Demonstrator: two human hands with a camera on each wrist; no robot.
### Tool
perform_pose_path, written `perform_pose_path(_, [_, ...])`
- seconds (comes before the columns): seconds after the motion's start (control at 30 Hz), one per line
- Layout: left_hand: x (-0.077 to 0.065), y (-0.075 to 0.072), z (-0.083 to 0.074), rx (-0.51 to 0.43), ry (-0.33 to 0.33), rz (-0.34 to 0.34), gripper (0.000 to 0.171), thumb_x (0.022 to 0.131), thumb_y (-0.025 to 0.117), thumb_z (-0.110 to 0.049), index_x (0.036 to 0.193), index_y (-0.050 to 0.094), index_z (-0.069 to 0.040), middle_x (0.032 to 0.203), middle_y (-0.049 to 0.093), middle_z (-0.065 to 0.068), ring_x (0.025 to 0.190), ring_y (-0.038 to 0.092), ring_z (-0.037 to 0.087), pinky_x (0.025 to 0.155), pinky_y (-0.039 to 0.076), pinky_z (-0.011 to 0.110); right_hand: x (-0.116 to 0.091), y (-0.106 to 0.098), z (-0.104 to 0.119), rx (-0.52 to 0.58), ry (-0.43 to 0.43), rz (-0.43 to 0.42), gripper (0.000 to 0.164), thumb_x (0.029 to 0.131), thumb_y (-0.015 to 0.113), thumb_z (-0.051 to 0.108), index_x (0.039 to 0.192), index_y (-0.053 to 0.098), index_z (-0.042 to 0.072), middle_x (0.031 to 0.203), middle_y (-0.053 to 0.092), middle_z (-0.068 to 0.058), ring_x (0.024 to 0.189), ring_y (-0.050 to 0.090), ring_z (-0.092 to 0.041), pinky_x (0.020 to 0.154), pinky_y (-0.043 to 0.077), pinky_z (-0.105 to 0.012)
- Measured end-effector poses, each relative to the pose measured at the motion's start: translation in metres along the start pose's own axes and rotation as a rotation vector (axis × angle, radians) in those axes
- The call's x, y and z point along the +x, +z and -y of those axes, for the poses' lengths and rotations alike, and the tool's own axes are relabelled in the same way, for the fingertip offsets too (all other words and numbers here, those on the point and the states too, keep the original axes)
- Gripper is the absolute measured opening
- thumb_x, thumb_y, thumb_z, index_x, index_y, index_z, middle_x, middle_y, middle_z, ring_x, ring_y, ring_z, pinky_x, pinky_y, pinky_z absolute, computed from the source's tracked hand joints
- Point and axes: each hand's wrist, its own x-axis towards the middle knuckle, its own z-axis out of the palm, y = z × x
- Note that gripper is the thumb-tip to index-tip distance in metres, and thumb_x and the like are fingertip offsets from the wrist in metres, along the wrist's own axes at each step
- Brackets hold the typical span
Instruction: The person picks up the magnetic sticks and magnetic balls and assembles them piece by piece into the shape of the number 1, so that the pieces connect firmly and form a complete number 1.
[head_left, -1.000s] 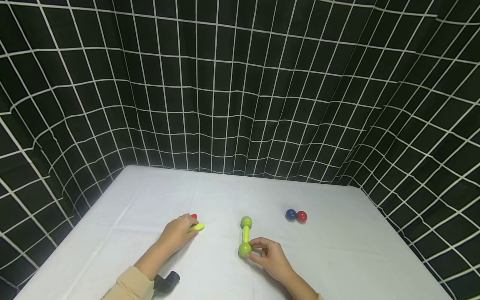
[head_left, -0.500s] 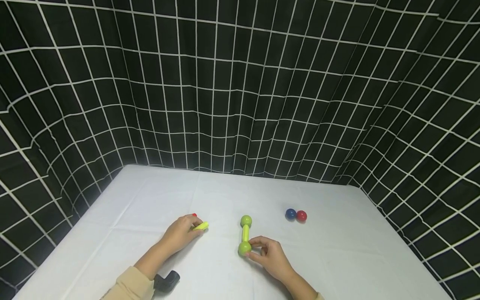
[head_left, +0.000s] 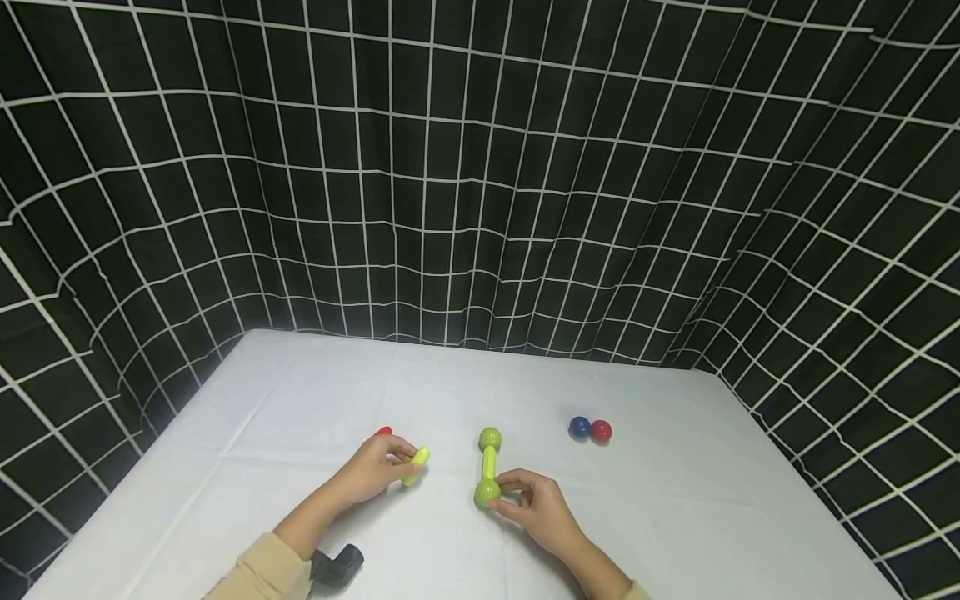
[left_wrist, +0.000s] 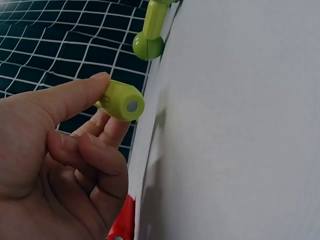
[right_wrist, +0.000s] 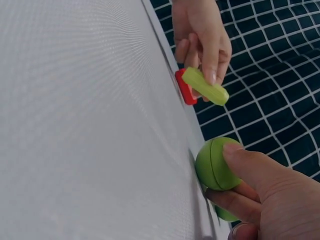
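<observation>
Hanging at the far side and along both flanks: black curtain, crossed by white grid lines.

Bench, one, covered in white cloth.

Sleeves, two, beige: left sleeve, showing over the forearm; right sleeve, only its edge at the bottom of the head view.

Hands, two. Left hand: thumb and fingertips pinching one loose stick, other fingers curled in. Right hand: thumb and fingers gripping the near ball of the dumbbell from its right side.

Dumbbell, one, on the bench between the two hands, lying lengthwise away from the person. Parts, three: two green balls, one at each end, and one yellow-green bar joining them. A seam line runs round the near ball.

Pipe, one, dark grey, bent, on the bench just beside the left sleeve, which hides part of it.

Loose stick, one, yellow-green, held tilted just above the bench, left of the dumbbell; a grey disc shows in one end.

Red stick, one, beside the left hand, partly hidden by it in the head view.

Small balls, two, side by side right of the dumbbell, well apart from both hands: blue ball, one; red ball, one.
</observation>
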Motion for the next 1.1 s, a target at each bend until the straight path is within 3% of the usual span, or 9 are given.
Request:
perform_pose_path(0.23, [0.000,0.009,-0.001,-0.009,-0.023,0.037,0.032,0.081,0.071,-0.028,0.098,0.065,-0.002,0.088,0.064,0.003,0.084,0.056,0.015,0.066,0.046,0.029,0.002,0.002,0.000,-0.027,0.009,-0.003,0.031,0.076,0.075,0.011,0.102,0.064,-0.001,0.093,0.070,-0.015,0.044,0.029,0.007,0.040,0.025,-0.012])
perform_pose_path(0.47, [-0.002,0.021,-0.008,-0.055,-0.102,0.121,0.041,0.082,0.068,-0.038,0.101,0.064,-0.002,0.080,0.061,0.002,0.059,0.047,0.012,0.050,0.041,0.025,0.004,-0.001,0.001,-0.011,0.015,0.003,0.034,0.074,0.077,0.023,0.101,0.066,0.005,0.090,0.071,-0.008,0.045,0.033,0.003,0.041,0.028,-0.013])
perform_pose_path(0.7, [-0.003,0.030,-0.013,-0.088,-0.084,0.184,0.039,0.085,0.065,-0.036,0.102,0.064,-0.001,0.059,0.052,-0.004,0.046,0.036,0.006,0.041,0.031,0.019,0.007,-0.001,-0.001,-0.016,0.002,-0.003,0.034,0.074,0.077,0.023,0.100,0.067,0.005,0.091,0.071,-0.008,0.046,0.033,0.003,0.041,0.028,-0.014])
perform_pose_path(1.1, [-0.004,0.037,-0.018,-0.116,-0.062,0.245,0.033,0.084,0.066,-0.034,0.099,0.065,-0.004,0.058,0.050,-0.005,0.042,0.033,0.005,0.039,0.030,0.017,0.012,0.000,0.000,-0.083,-0.019,-0.013,0.033,0.073,0.078,0.026,0.098,0.067,0.007,0.091,0.071,-0.006,0.047,0.034,0.002,0.042,0.030,-0.015])
